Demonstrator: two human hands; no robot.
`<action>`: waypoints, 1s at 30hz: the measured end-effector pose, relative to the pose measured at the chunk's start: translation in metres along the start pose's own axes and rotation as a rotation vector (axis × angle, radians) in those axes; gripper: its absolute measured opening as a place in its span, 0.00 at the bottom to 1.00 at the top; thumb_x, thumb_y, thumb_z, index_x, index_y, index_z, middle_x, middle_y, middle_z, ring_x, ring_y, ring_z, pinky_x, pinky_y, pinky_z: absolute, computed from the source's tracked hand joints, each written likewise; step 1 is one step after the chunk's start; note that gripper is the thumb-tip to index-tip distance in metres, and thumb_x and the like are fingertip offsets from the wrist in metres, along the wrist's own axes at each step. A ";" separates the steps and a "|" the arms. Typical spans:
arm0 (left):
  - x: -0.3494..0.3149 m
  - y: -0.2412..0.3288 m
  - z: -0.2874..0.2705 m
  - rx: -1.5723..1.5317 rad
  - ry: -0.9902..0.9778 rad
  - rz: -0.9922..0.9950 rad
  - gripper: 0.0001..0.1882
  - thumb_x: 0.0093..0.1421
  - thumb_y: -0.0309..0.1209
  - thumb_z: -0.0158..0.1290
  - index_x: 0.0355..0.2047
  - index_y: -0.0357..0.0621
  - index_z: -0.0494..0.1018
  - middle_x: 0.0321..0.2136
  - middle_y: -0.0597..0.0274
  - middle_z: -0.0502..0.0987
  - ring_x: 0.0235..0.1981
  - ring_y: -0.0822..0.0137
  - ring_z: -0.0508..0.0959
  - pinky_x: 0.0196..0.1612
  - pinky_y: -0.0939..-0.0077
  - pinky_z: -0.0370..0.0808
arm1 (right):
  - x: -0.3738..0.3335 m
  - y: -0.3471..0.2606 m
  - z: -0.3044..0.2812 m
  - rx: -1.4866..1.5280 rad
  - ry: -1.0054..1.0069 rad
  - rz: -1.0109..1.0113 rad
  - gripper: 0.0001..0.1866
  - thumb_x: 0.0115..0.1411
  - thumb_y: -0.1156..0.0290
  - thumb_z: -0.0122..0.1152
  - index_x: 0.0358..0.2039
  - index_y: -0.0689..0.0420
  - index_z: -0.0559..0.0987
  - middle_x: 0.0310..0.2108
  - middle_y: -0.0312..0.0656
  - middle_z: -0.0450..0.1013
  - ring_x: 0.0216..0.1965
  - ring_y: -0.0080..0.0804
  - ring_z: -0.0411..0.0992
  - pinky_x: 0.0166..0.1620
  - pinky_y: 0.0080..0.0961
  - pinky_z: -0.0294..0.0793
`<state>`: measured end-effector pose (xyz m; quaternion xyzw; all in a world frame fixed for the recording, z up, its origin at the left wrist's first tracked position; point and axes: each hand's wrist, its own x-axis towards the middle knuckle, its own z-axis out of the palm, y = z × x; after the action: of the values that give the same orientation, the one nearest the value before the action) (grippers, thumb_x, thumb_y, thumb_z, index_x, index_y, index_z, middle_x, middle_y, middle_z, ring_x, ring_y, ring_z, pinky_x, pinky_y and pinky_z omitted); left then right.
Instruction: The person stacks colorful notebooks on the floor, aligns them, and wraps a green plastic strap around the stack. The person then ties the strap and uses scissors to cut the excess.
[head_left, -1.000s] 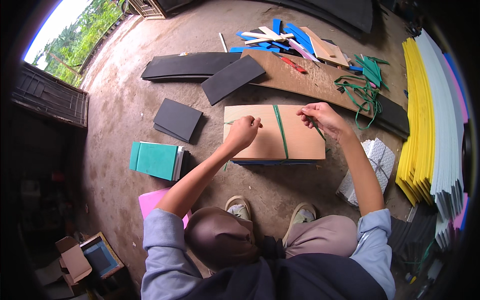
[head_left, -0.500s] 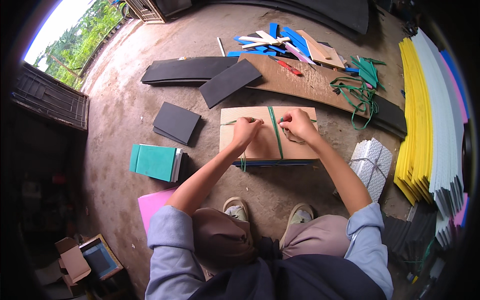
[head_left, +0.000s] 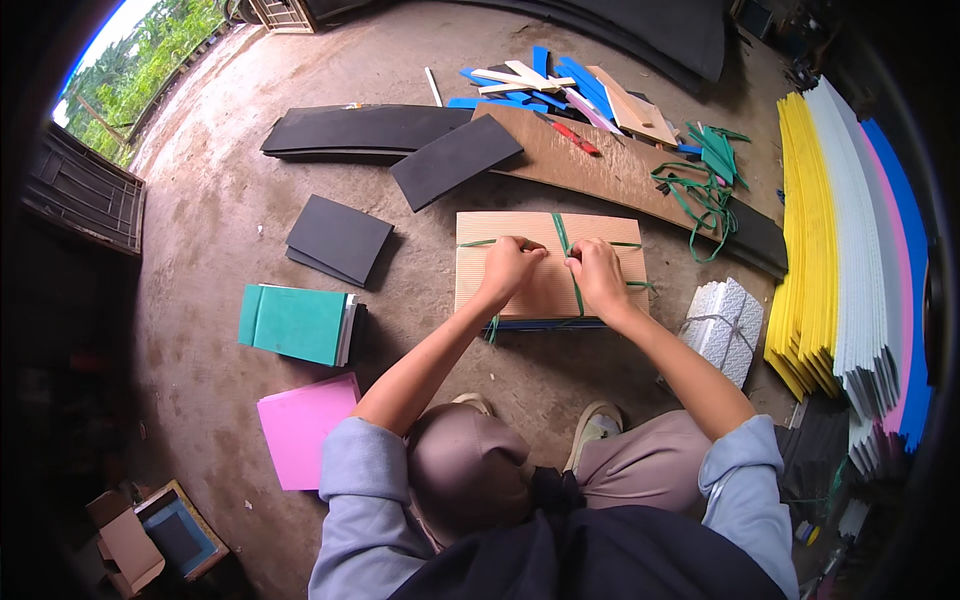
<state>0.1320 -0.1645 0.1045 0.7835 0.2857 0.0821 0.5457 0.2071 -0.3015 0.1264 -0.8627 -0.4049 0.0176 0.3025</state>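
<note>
A stack of beige ribbed sheets [head_left: 480, 285] lies on the floor in front of me, with dark blue layers showing at its bottom edge. Thin green strapping [head_left: 574, 290] runs over it both lengthwise and crosswise. My left hand [head_left: 512, 268] is closed in a pinch over the middle of the stack, at the strapping. Close beside it, my right hand [head_left: 602, 280] pinches the strapping near the crossing, and a loose tail sticks out past its wrist side. My fingers partly hide the strands between them.
A green-topped stack [head_left: 295, 322], pink sheets [head_left: 308, 430] and dark grey sheets [head_left: 340, 240] lie to the left. Beyond are a brown board [head_left: 540, 160] with a red cutter [head_left: 578, 139] and green strapping scraps [head_left: 712, 200]. A tied white bundle [head_left: 722, 330] and tall yellow sheets [head_left: 800, 250] are right.
Both hands have come closer together over the stack, the right one moving in toward the strapping crossing. The crosswise strand now slants. My view has shifted slightly.
</note>
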 end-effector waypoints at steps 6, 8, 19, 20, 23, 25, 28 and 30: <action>0.002 -0.001 0.000 0.001 -0.027 -0.008 0.15 0.45 0.38 0.56 0.25 0.37 0.77 0.17 0.49 0.75 0.21 0.60 0.77 0.29 0.70 0.72 | 0.010 -0.008 0.009 -0.152 0.015 0.037 0.06 0.47 0.79 0.56 0.23 0.69 0.71 0.24 0.57 0.69 0.32 0.52 0.69 0.37 0.40 0.67; -0.001 0.006 -0.002 -0.008 -0.053 -0.031 0.15 0.45 0.38 0.56 0.25 0.37 0.77 0.17 0.48 0.75 0.22 0.59 0.77 0.29 0.70 0.72 | 0.012 -0.006 0.011 -0.164 -0.039 0.111 0.06 0.47 0.79 0.55 0.24 0.70 0.71 0.23 0.58 0.69 0.30 0.53 0.70 0.35 0.41 0.67; 0.009 0.001 -0.001 -0.007 -0.116 -0.102 0.15 0.47 0.35 0.56 0.32 0.39 0.77 0.21 0.58 0.76 0.19 0.75 0.71 0.22 0.79 0.67 | 0.030 0.012 0.018 0.038 -0.184 0.443 0.08 0.50 0.73 0.53 0.22 0.67 0.74 0.22 0.52 0.71 0.26 0.42 0.71 0.30 0.34 0.69; 0.010 -0.001 -0.001 -0.096 -0.121 -0.117 0.15 0.47 0.35 0.55 0.33 0.39 0.77 0.21 0.60 0.75 0.18 0.76 0.69 0.20 0.81 0.65 | 0.033 0.015 0.016 0.193 -0.236 0.541 0.07 0.51 0.74 0.53 0.22 0.66 0.74 0.20 0.48 0.71 0.23 0.36 0.70 0.27 0.30 0.68; 0.010 -0.001 -0.003 -0.278 -0.162 -0.163 0.13 0.49 0.34 0.55 0.33 0.39 0.77 0.18 0.65 0.73 0.14 0.80 0.63 0.15 0.85 0.58 | 0.037 0.028 0.007 0.511 -0.370 0.673 0.06 0.53 0.74 0.52 0.22 0.61 0.74 0.18 0.37 0.69 0.19 0.23 0.66 0.23 0.21 0.65; 0.009 0.009 -0.003 -0.283 -0.224 -0.205 0.12 0.50 0.33 0.54 0.32 0.39 0.76 0.16 0.69 0.70 0.13 0.82 0.61 0.14 0.86 0.54 | 0.035 0.035 0.005 0.709 -0.362 0.699 0.07 0.54 0.73 0.53 0.21 0.58 0.73 0.17 0.35 0.67 0.18 0.18 0.63 0.20 0.18 0.61; 0.009 0.016 0.001 -0.202 -0.232 -0.270 0.11 0.50 0.32 0.53 0.31 0.38 0.76 0.15 0.70 0.68 0.13 0.82 0.60 0.13 0.86 0.54 | 0.037 0.014 -0.007 0.625 -0.447 0.645 0.06 0.54 0.72 0.54 0.22 0.58 0.73 0.17 0.34 0.66 0.16 0.17 0.61 0.18 0.18 0.58; 0.011 0.018 -0.005 -0.249 -0.279 -0.307 0.10 0.50 0.33 0.53 0.29 0.38 0.76 0.14 0.71 0.67 0.12 0.82 0.58 0.13 0.86 0.53 | 0.036 0.016 -0.006 0.740 -0.433 0.627 0.05 0.55 0.72 0.53 0.25 0.58 0.73 0.16 0.32 0.66 0.14 0.16 0.59 0.15 0.18 0.55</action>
<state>0.1454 -0.1591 0.1210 0.6611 0.3111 -0.0764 0.6785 0.2442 -0.2868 0.1307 -0.7547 -0.1474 0.4268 0.4761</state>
